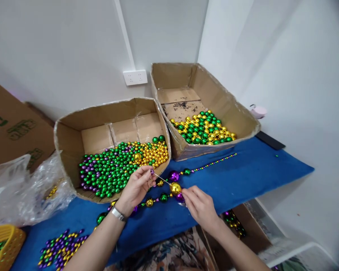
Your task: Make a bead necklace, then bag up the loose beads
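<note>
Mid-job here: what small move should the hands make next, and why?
I'd probably slide the purple bead along the thin line to the gold ball. The left hand pinches that bead at the line's upper end, the right hand has its fingertips at the gold ball, and bare line shows between the two.

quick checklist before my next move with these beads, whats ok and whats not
1. Left hand pinching small purple bead: ok.
2. Right hand at large gold bead: ok; exact grip hidden.
3. Thin strand between hands straight: ok.
4. Left box stocked with beads: ok.
5. All beads contained: not ok, loose pile on blue cloth.
6. Far end of beaded string secured: cannot tell, too small.
</note>
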`<state>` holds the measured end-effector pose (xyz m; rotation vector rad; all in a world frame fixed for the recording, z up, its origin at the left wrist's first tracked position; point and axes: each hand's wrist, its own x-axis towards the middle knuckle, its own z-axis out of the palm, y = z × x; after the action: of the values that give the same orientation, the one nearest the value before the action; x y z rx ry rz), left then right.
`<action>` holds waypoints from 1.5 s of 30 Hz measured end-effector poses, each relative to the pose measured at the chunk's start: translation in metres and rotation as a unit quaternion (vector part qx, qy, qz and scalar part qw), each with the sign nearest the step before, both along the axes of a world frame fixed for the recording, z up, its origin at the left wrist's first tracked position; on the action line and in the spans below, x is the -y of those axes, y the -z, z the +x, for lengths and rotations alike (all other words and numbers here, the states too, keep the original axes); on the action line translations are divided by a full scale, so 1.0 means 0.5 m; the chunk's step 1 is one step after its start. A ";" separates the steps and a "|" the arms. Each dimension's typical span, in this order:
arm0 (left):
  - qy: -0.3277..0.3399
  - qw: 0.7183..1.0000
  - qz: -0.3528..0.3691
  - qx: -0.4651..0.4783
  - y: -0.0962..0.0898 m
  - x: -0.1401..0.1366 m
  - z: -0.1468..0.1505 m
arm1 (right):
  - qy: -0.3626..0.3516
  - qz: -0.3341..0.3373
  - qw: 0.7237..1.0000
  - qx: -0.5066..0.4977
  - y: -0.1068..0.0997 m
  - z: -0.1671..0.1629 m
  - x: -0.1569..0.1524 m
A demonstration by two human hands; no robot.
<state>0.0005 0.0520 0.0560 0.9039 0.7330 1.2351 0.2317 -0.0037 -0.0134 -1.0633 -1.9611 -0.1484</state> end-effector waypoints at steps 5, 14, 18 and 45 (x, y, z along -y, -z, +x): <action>-0.018 0.999 0.023 -0.036 0.000 0.001 0.002 | -0.001 0.008 1.000 0.004 0.002 0.003 -0.002; -0.073 0.980 0.107 -0.149 -0.011 -0.008 0.032 | 0.064 0.035 0.997 0.038 0.001 0.028 -0.007; -0.033 0.981 0.116 -0.153 -0.009 -0.023 0.095 | 0.058 -0.003 0.998 -0.018 0.014 0.057 -0.035; 0.180 0.763 0.355 -0.510 0.136 -0.108 0.258 | 0.063 -0.143 0.913 -0.377 0.011 0.152 -0.088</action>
<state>0.1297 0.1062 -0.0118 2.3310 0.8471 0.5554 0.3078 0.0404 -0.0190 -1.2024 -1.2285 0.4388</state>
